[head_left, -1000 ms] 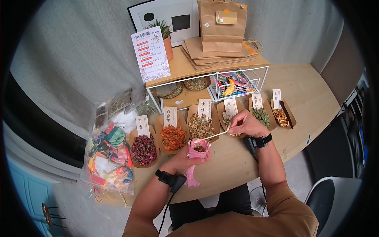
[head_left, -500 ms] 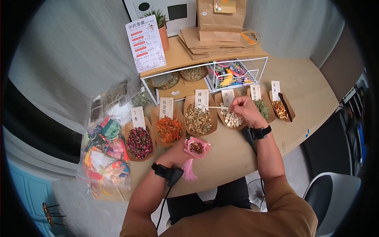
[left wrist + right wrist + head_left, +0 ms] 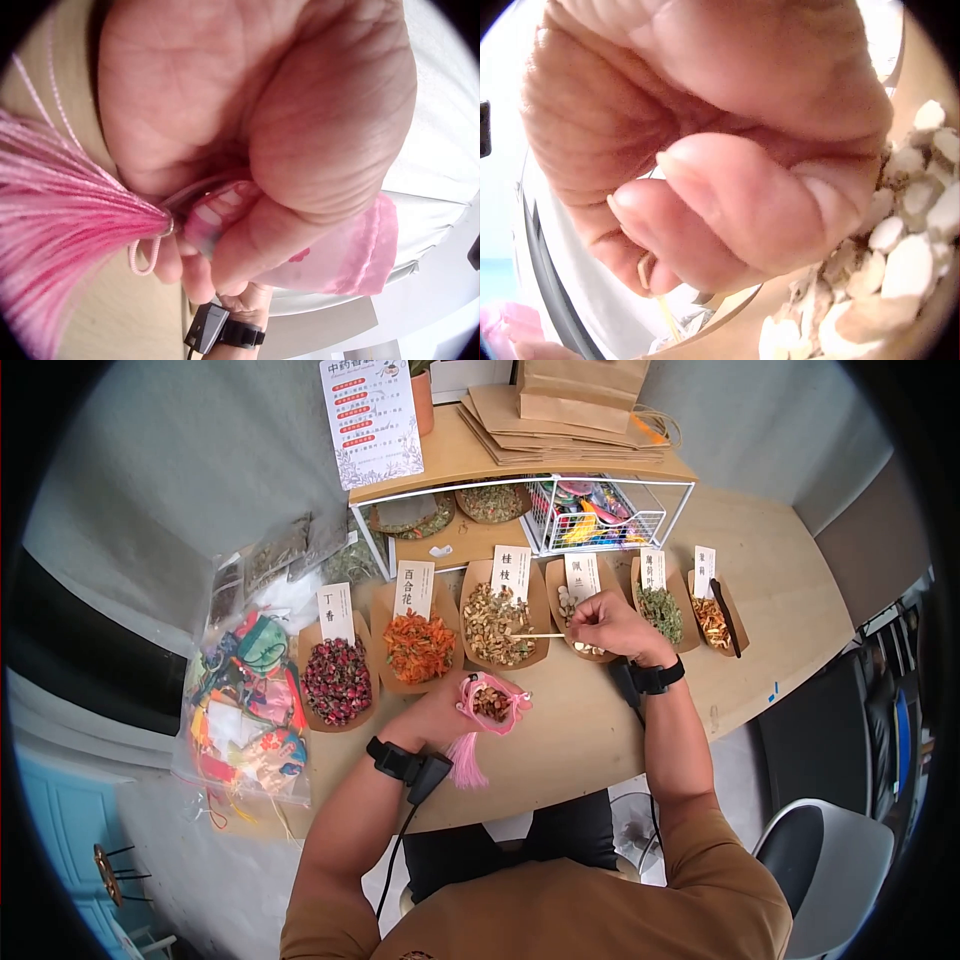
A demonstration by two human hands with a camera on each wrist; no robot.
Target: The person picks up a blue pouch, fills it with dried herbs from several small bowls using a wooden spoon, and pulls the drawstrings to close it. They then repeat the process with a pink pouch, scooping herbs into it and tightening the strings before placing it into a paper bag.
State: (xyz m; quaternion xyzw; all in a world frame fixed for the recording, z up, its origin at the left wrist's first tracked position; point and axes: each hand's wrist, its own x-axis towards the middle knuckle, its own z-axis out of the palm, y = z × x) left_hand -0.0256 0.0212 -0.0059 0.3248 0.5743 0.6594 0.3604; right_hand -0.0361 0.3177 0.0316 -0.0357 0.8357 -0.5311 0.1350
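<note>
My left hand [image 3: 437, 707] holds a small pink drawstring pouch [image 3: 467, 690] with its mouth open upward and brown dried bits inside. A pink tassel [image 3: 466, 762] hangs below it. In the left wrist view the thumb curls over the pouch cloth [image 3: 367, 247]. My right hand [image 3: 618, 628] pinches a small spoon by its thin pale handle [image 3: 543, 635]. The spoon's far end reaches into the dried twig pieces [image 3: 490, 615] in the third paper tray, where its tip is hidden. White dried slices [image 3: 907, 262] lie beneath the right hand in the right wrist view.
Other labelled paper trays hold rosebuds [image 3: 338, 680], orange petals [image 3: 418, 647], green leaves [image 3: 660, 615] and brown shreds [image 3: 711, 623] with a dark stick. A bag of colourful pouches [image 3: 255, 710] lies left. Behind stands a low shelf [image 3: 480, 472] with a wire basket [image 3: 590, 520].
The right hand has moved the spoon from the pouch's mouth to the third tray. The left hand keeps holding the pouch, turned so its contents show more. The head view has tilted down.
</note>
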